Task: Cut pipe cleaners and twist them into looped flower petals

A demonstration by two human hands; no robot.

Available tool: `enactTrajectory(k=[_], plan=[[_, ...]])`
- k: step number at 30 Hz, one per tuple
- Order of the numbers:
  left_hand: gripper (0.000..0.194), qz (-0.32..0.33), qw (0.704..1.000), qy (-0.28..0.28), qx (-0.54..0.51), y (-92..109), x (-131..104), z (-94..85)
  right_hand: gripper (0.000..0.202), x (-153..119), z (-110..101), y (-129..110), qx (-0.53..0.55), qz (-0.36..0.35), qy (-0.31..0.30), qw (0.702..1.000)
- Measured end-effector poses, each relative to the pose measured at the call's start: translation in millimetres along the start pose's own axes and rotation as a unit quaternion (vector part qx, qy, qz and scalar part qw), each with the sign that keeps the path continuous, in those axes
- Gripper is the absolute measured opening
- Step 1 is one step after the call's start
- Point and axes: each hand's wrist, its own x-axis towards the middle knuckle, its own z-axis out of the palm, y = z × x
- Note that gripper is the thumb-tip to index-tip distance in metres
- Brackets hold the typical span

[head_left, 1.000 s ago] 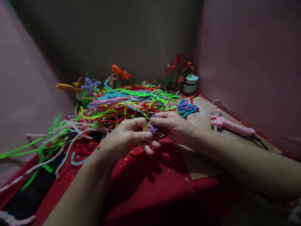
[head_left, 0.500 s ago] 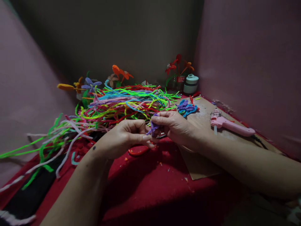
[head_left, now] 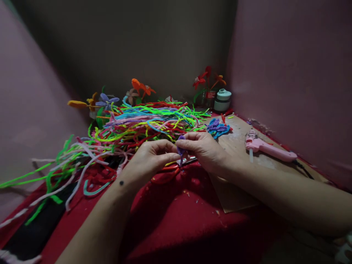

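A small looped piece of purple pipe cleaner hangs upright between my hands over the red cloth. My right hand pinches it near the top between thumb and fingers. From the other side my left hand has its thumb and fingertips closed at the piece's edge. Below them lie red-handled scissors, partly covered by my hands. Just beyond my right hand is a bundle of blue and purple pipe cleaner pieces.
A large heap of coloured pipe cleaners spreads behind my hands. On the cardboard at right lies a pink glue gun with its cord. Orange flowers, red flowers and a pale-lidded jar stand at the back.
The purple piece has turned from a crumpled, slanted position to a narrow upright one. My left hand has shifted slightly right, its thumb and fingers closing nearer the piece.
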Motion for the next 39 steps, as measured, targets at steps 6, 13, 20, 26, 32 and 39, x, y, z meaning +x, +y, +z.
enactTrajectory(k=[6, 13, 20, 26, 32, 39], plan=[[0.018, 0.018, 0.997, 0.067, -0.026, -1.2, -0.1, 5.6, 0.021, -0.8, -0.8, 3.4, 0.041, 0.043, -0.048, 0.997], [0.013, 0.053, 0.995, 0.086, 0.02, -0.1, -0.9, 7.5, 0.017, -3.8, 2.5, -1.1, 0.01, 0.062, -0.004, 0.998], [0.015, 0.096, 0.99, 0.044, 0.089, -8.6, 0.9, 4.7, 0.016, -6.2, 9.2, -5.5, -0.018, 0.067, 0.034, 0.997], [0.018, 0.026, 0.999, 0.019, -0.008, -3.9, 1.3, -5.3, 0.015, -7.3, 10.0, -9.6, -0.035, 0.062, 0.005, 0.997], [0.018, -0.015, 0.986, 0.012, -0.167, -4.8, 1.3, -3.8, 0.014, -10.4, 11.9, -7.9, -0.073, 0.073, -0.032, 0.994], [0.017, -0.037, 0.975, 0.04, -0.216, -9.0, 1.9, 1.6, 0.018, -14.9, 15.8, -11.2, -0.095, 0.076, -0.028, 0.992]])
